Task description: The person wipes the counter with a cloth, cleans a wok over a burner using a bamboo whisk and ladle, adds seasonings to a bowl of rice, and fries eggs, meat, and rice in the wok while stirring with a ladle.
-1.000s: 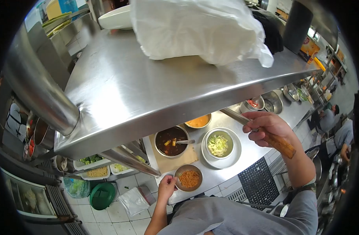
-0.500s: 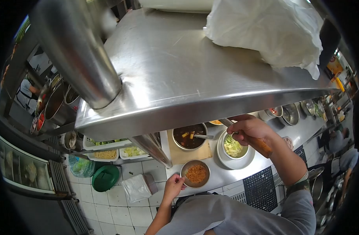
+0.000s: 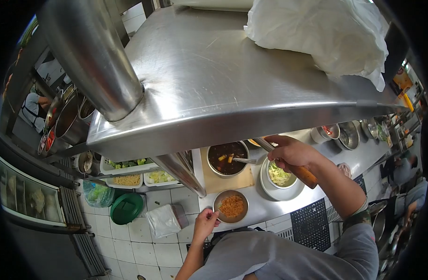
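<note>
My left hand (image 3: 208,221) pinches the rim of a metal bowl (image 3: 230,206) that holds orange-brown food, near the counter's front edge. My right hand (image 3: 288,154) is wrapped round the wooden handle (image 3: 304,177) of a metal tool, whose far end is hidden under the raised steel shelf. Below this hand, a bowl of shredded greens (image 3: 279,175) stands on a white plate (image 3: 273,193). Behind my left hand's bowl, a pot of dark sauce (image 3: 227,158) with a spoon in it rests on a brown board (image 3: 229,182).
The steel shelf (image 3: 200,65) spans the upper view, with a white plastic bag (image 3: 321,37) on it. Metal bowls (image 3: 348,135) line the counter at the right. White trays of vegetables (image 3: 159,177) and a green bin (image 3: 127,208) are at the left. Other people work at both sides.
The view has shifted, so the shelf post looms larger at the left. My right hand has moved over beside the greens bowl, still holding the handle. My left hand stays at the bowl's rim.
</note>
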Available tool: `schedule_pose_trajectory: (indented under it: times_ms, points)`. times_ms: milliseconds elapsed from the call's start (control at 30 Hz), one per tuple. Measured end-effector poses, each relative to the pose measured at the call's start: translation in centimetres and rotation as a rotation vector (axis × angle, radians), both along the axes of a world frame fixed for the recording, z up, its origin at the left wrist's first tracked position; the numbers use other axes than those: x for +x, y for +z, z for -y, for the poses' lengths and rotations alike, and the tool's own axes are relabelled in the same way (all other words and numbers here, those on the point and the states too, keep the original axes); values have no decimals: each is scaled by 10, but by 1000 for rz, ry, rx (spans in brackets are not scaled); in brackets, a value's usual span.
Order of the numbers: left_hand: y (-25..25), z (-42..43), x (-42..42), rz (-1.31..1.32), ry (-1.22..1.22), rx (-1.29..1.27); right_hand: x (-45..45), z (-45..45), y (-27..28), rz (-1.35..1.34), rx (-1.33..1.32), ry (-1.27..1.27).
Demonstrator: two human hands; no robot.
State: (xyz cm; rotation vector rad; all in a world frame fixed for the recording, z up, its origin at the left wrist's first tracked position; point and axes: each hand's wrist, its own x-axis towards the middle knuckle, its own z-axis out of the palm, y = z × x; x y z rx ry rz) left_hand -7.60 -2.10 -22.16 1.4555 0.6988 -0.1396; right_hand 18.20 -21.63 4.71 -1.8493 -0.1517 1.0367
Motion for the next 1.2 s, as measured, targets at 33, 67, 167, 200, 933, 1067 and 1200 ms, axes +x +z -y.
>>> schedule_pose_trajectory:
  times_ms: [33, 67, 167, 200, 933, 1067, 1200]
  points:
    - [-1, 0, -1, 7, 0, -3, -2, -1, 3, 5, -13, 9]
    - [-2, 1, -1, 15, 0, -6, -1, 0, 2, -10, -12, 18]
    - [-8, 4, -4, 18, 17, -15, -1, 1, 3, -62, 7, 12]
    - [-9, 5, -5, 16, 25, -18, -4, 0, 6, -88, 26, -14]
    - [60, 32, 6, 253, 300, -365, 14, 28, 41, -340, 395, -103]
    - [79, 25, 60, 388, 302, -380, 10, 31, 37, -402, 466, -124]
    - [85, 11, 128, 460, 296, -395, -22, 33, 59, -414, 551, -200]
